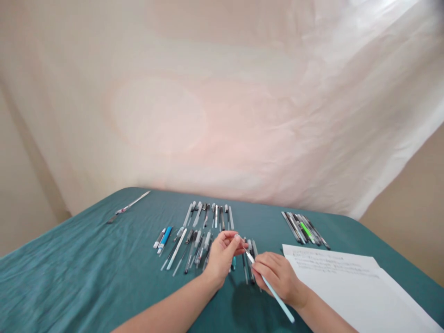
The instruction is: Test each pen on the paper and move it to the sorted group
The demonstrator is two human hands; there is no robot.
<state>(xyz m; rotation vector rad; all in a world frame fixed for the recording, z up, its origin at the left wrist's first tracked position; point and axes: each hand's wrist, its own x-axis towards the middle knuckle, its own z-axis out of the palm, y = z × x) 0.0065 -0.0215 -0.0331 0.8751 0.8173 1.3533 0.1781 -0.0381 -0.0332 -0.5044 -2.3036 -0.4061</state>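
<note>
In the head view my right hand (277,276) is closed round a slim pale-blue pen (279,299). Its rear end slants down toward me, and its thin tip points up and left at my other hand. My left hand (225,253) pinches a small clear piece at that tip, perhaps a pen cap; the fingers hide most of it. Both hands are raised over the near side of the pens. Just behind and to the left of my left hand lies a front row of pens (176,249), partly covered by it. More pens (245,268) show between the hands.
Farther back lies another row of pens (217,216). A bunch of pens with a bright green one (306,232) rests at the right, behind white paper sheets (333,286) with writing. At far left is a long thin item (133,203). Green cloth (86,263) covers the table.
</note>
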